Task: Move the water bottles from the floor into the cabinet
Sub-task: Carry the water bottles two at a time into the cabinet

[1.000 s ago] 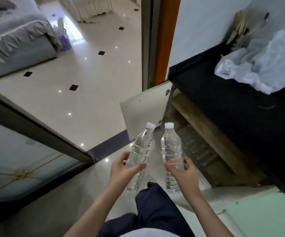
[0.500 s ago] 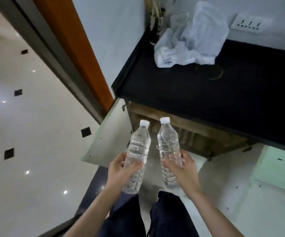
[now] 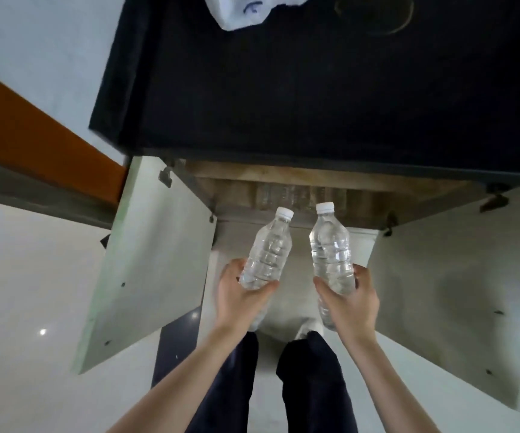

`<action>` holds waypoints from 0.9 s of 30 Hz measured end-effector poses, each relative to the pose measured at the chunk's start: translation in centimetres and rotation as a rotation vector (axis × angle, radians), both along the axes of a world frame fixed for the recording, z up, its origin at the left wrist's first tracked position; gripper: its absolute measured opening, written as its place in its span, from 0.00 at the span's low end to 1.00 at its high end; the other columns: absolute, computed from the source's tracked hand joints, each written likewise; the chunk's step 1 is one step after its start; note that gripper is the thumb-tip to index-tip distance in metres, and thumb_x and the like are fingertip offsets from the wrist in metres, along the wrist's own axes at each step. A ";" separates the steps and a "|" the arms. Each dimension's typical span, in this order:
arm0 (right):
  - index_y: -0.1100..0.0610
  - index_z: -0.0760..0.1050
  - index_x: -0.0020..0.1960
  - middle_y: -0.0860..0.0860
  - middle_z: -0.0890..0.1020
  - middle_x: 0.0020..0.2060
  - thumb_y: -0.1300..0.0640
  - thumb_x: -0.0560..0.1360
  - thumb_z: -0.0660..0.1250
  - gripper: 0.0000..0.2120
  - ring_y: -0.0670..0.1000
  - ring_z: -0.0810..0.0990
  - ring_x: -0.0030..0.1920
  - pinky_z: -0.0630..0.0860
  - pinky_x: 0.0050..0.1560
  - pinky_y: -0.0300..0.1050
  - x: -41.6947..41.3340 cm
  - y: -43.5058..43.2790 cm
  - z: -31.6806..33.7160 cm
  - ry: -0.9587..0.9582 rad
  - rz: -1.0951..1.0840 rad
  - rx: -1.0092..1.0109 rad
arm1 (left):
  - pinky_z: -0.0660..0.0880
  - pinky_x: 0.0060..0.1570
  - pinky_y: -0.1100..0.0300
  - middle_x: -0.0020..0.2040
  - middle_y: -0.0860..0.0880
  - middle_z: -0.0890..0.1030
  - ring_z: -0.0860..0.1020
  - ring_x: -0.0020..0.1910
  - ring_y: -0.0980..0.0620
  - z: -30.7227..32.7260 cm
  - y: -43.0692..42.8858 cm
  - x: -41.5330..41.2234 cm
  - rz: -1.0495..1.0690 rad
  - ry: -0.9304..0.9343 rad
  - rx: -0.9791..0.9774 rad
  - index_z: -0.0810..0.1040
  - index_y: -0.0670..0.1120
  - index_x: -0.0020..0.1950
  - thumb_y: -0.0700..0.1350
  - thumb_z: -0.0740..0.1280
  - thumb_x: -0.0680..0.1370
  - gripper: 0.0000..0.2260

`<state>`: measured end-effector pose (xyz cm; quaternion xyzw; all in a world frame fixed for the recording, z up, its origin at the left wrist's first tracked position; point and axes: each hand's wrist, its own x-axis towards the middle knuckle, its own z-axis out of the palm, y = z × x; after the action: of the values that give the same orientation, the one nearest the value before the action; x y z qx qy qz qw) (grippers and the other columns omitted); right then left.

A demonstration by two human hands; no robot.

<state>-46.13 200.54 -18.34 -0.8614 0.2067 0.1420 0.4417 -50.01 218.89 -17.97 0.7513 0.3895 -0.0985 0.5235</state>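
Note:
Each of my hands holds a clear water bottle with a white cap. My left hand [image 3: 240,297] grips the lower half of the left bottle [image 3: 268,250], which leans slightly right. My right hand [image 3: 350,303] grips the lower half of the right bottle [image 3: 330,249], held nearly upright. Both bottles hang just in front of the open cabinet [image 3: 283,179], whose wooden inside sits under a black countertop. Several clear bottles [image 3: 293,197] stand dimly inside, at the back.
The left cabinet door [image 3: 155,264] and the right cabinet door [image 3: 452,295] swing out on either side of my arms. A white plastic bag [image 3: 246,10] lies on the black countertop [image 3: 315,89]. An orange door frame [image 3: 34,126] runs along the left. My dark trouser legs [image 3: 308,385] are below.
The view has swung right and down until it faces the cabinet opening squarely. Both bottles, still in my hands, are now closer to the opening, between the two open doors.

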 end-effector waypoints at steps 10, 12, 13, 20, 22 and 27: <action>0.45 0.74 0.47 0.47 0.83 0.40 0.56 0.63 0.81 0.20 0.51 0.83 0.41 0.78 0.42 0.45 6.9 -2.8 -29.3 -0.099 0.004 0.015 | 0.75 0.26 0.55 0.33 0.50 0.83 0.80 0.27 0.51 -30.1 0.7 7.4 -0.025 -0.106 -0.019 0.78 0.53 0.45 0.45 0.81 0.64 0.16; 0.42 0.75 0.48 0.46 0.84 0.42 0.54 0.62 0.81 0.21 0.49 0.83 0.41 0.79 0.43 0.45 9.0 -2.6 -34.8 -0.140 -0.016 0.047 | 0.77 0.27 0.52 0.34 0.48 0.84 0.81 0.29 0.48 -35.7 1.2 9.6 -0.036 -0.155 -0.022 0.78 0.54 0.46 0.45 0.82 0.63 0.17; 0.42 0.74 0.47 0.45 0.84 0.42 0.54 0.63 0.82 0.21 0.48 0.83 0.41 0.79 0.44 0.45 10.1 -2.5 -37.3 -0.161 -0.029 0.061 | 0.77 0.28 0.52 0.34 0.48 0.84 0.81 0.29 0.48 -38.3 1.5 10.6 -0.040 -0.190 -0.018 0.79 0.53 0.46 0.45 0.82 0.63 0.17; 0.50 0.76 0.45 0.41 0.80 0.32 0.58 0.66 0.80 0.15 0.37 0.80 0.28 0.69 0.24 0.26 16.8 -1.1 -50.0 -0.322 -0.066 0.175 | 0.65 0.26 0.60 0.26 0.38 0.73 0.68 0.23 0.47 -49.4 2.6 15.9 0.000 -0.381 -0.252 0.77 0.44 0.46 0.36 0.76 0.70 0.10; 0.50 0.78 0.46 0.44 0.83 0.36 0.57 0.66 0.80 0.14 0.37 0.81 0.32 0.71 0.29 0.26 17.9 -0.9 -51.7 -0.376 -0.039 0.152 | 0.66 0.22 0.60 0.25 0.39 0.73 0.70 0.22 0.47 -50.4 2.3 16.8 0.044 -0.436 -0.221 0.78 0.44 0.45 0.36 0.76 0.70 0.10; 0.50 0.79 0.49 0.48 0.86 0.38 0.50 0.64 0.81 0.17 0.50 0.86 0.38 0.83 0.40 0.49 21.2 -0.1 -51.5 -0.384 -0.072 0.150 | 0.72 0.20 0.63 0.28 0.46 0.82 0.76 0.21 0.52 -49.0 2.0 18.0 0.031 -0.551 -0.125 0.79 0.44 0.45 0.37 0.79 0.67 0.12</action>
<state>-24.90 200.42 -69.84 -0.8296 0.1380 -0.0258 0.5405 -32.04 220.87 -67.00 0.7100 0.2369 0.0936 0.6565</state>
